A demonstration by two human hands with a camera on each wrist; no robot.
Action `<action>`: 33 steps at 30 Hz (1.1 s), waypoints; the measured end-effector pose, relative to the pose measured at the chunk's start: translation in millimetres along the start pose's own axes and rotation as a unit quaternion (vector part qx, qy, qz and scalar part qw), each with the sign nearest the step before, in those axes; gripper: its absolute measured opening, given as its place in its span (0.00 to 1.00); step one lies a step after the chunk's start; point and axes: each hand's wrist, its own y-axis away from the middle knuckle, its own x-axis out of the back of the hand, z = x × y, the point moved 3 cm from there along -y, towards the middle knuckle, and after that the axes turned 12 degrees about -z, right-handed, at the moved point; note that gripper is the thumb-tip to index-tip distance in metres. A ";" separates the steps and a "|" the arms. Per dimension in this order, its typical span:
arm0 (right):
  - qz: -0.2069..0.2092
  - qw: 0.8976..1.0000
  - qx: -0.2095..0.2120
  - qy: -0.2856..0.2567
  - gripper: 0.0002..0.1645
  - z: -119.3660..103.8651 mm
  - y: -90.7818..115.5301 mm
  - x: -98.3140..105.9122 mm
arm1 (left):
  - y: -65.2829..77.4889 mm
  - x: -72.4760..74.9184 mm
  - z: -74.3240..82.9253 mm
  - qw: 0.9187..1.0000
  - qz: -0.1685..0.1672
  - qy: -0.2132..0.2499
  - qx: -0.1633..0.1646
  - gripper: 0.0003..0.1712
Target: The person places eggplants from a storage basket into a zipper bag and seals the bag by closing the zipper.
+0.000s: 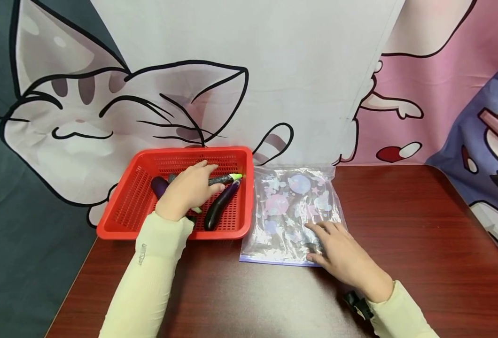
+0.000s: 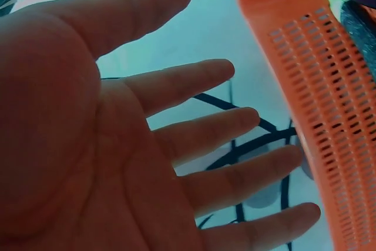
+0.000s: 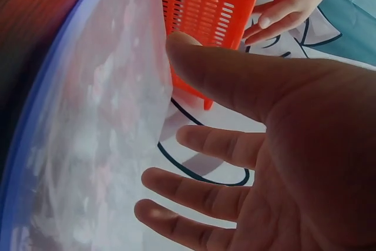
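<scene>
My left hand (image 1: 190,188) hovers over the red plastic basket (image 1: 118,206), its fingers spread and nothing in them. Inside the basket lie a long dark eggplant (image 1: 220,206), a dark zucchini-like vegetable with a bright green tip (image 1: 228,179), and a purple eggplant (image 1: 159,186) partly hidden by the hand. To the right of the basket lies a clear zip bag (image 1: 280,220) printed with pastel planets and stars, its blue-violet zip edge toward me. Over the bag's right side is my right hand (image 1: 342,253), empty with fingers extended. The left wrist view shows the left palm (image 2: 147,145) with straight fingers.
A reddish-brown wooden table (image 1: 418,244) carries the basket and bag. Directly behind its far edge hangs a cloth printed with a cartoon cat (image 1: 80,136). A black strap (image 1: 357,305) sits on the right wrist.
</scene>
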 end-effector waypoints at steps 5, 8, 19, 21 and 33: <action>-0.006 1.000 0.008 0.001 0.39 -1.5 0.6 -3.4 | -10.0 -3.8 -4.8 1.000 -0.015 0.001 -0.002 0.36; -0.009 1.000 0.013 0.002 0.39 -1.9 0.8 -5.4 | -14.4 -7.4 -7.8 1.000 -0.026 0.012 -0.002 0.36; -0.020 1.000 0.016 -0.001 0.39 -1.7 0.1 -14.1 | -28.6 -23.2 -21.2 0.997 -0.060 0.035 0.012 0.36; -0.025 1.000 0.017 -0.003 0.38 -2.1 0.0 -15.0 | -31.4 -26.2 -24.5 0.997 -0.071 0.036 0.016 0.37; -0.043 0.999 0.028 0.004 0.36 -3.0 0.0 -20.1 | -40.3 -41.7 -33.2 0.992 -0.126 0.022 0.022 0.47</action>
